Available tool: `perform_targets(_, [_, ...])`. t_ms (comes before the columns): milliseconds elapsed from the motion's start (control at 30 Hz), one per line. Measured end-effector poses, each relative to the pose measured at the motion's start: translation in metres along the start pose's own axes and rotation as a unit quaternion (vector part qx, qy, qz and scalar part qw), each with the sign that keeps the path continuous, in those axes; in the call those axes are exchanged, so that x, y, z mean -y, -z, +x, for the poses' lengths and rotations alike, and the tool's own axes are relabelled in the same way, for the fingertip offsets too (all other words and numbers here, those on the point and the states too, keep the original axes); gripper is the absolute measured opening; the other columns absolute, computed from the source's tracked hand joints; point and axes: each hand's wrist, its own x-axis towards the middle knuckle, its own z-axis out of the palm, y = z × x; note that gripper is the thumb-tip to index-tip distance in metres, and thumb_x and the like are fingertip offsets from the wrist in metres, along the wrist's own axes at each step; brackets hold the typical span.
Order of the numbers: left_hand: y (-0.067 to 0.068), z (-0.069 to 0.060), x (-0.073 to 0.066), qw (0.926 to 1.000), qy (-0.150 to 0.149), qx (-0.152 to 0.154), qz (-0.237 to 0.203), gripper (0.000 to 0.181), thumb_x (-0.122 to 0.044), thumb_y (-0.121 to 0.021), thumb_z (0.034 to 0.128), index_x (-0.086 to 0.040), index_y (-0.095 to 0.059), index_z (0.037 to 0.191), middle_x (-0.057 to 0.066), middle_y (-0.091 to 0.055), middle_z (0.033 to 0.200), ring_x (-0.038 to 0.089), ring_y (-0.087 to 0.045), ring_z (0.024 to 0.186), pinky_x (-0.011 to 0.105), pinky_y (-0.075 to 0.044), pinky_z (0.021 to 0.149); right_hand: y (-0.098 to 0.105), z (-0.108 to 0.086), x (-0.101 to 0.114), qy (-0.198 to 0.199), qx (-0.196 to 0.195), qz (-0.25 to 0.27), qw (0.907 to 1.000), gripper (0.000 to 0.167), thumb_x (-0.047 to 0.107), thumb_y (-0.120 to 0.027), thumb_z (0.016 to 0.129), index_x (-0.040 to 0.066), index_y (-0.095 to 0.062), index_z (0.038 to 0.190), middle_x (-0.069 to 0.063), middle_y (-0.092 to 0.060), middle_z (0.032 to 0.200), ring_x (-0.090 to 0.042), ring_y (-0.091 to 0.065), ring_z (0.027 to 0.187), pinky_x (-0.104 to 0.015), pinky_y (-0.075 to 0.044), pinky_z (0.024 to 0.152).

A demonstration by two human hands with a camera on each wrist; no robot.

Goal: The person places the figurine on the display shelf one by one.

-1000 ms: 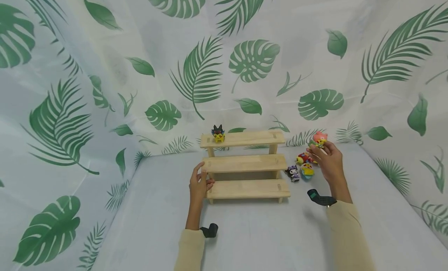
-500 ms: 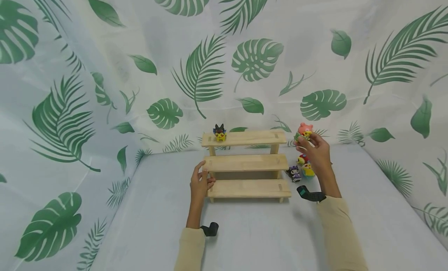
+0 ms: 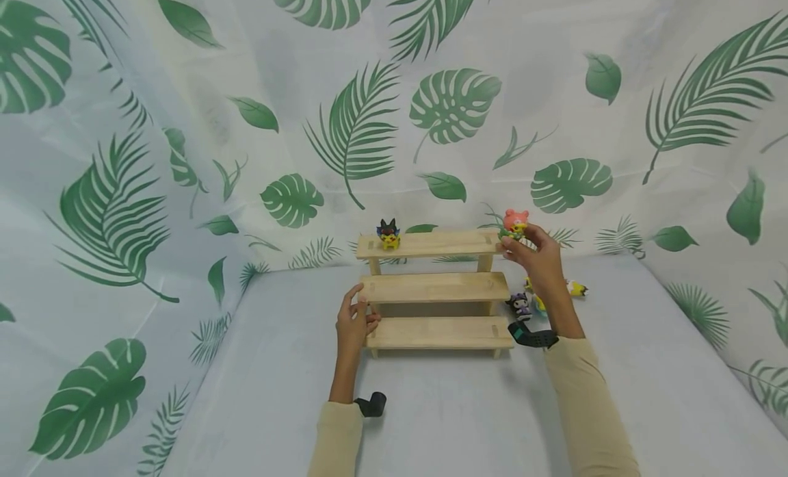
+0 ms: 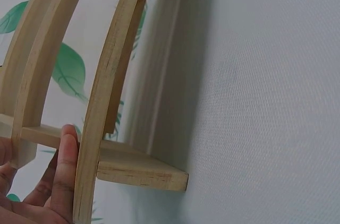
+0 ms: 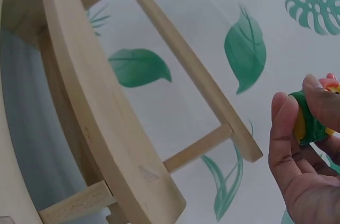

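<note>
While the white worktop (image 3: 265,367) spreads out below the wooden shelf (image 3: 434,287), the left hand (image 3: 352,324) holds the shelf's left end. At the shelf's right end, the right hand (image 3: 540,258) pinches a pink toy (image 3: 516,220) close by the top step (image 3: 440,243); whether they touch, I can't tell. A black and yellow toy (image 3: 389,235) stands at the left of the shelf's top step, and a purple and white toy (image 3: 520,306) sits near the shelf's right side.
</note>
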Motion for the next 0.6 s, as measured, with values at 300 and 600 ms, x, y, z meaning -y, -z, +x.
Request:
perform_targets(300, [0.002, -0.004, -0.007, 0.9997, 0.009, 0.020, -0.012, 0.042, -0.025, -0.047, 0.1048, -0.017, -0.045, 0.146, 0.023, -0.058, 0.120, 0.043, -0.070, 0.091, 0.041, -0.063, 0.078, -0.016, 0.006, 0.001, 0.031, 0.004, -0.089, 0.9956, 0.055, 0.011, -0.072, 0.089, -0.003, -0.046, 0.136, 0.003, -0.048, 0.114, 0.002, -0.068, 0.082, -0.014, -0.059, 0.074])
perform_targets(600, [0.001, 0.000, 0.001, 0.9999, 0.003, 0.007, -0.009, 0.039, -0.029, -0.049, 0.1040, -0.024, -0.049, 0.143, 0.019, -0.059, 0.117, 0.035, -0.072, 0.086, 0.033, -0.064, 0.074, -0.040, 0.012, 0.002, 0.061, -0.022, -0.214, 0.9748, 0.056, 0.021, -0.075, 0.087, -0.003, -0.051, 0.133, -0.020, -0.055, 0.124, -0.015, -0.064, 0.098, -0.002, -0.050, 0.073])
